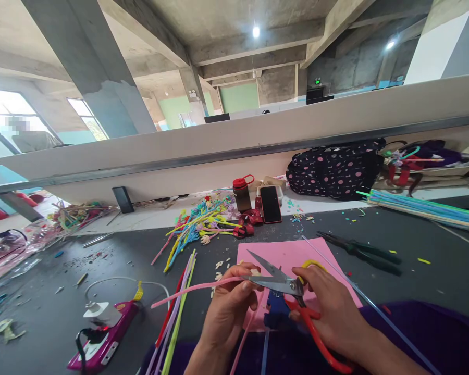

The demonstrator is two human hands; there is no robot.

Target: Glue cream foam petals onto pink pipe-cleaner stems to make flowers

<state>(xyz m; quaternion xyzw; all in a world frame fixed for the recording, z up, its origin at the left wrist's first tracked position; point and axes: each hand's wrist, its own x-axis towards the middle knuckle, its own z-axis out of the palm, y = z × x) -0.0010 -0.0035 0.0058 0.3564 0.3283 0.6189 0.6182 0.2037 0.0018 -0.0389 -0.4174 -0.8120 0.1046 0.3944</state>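
My left hand (229,302) pinches a pink pipe cleaner (191,288), whose free length sticks out to the left. My right hand (330,302) grips scissors (291,285) with one red and one yellow handle. Their blades are spread, and the lower one lies across the fingertips of my left hand, by the pipe cleaner. Under the hands is a pink sheet (287,249). A dark blue object (275,311) shows below the scissors, partly hidden. Red, lilac and yellow-green pipe cleaners (180,307) lie left of my left hand.
Behind the sheet are bundled colourful pipe cleaners (203,221), a red-lidded bottle (241,195) and a phone (271,204). Dark-handled pliers (361,252) lie right. A purple power strip (121,328) with plugs sits left. A patterned bag (336,169) rests against the partition (219,140).
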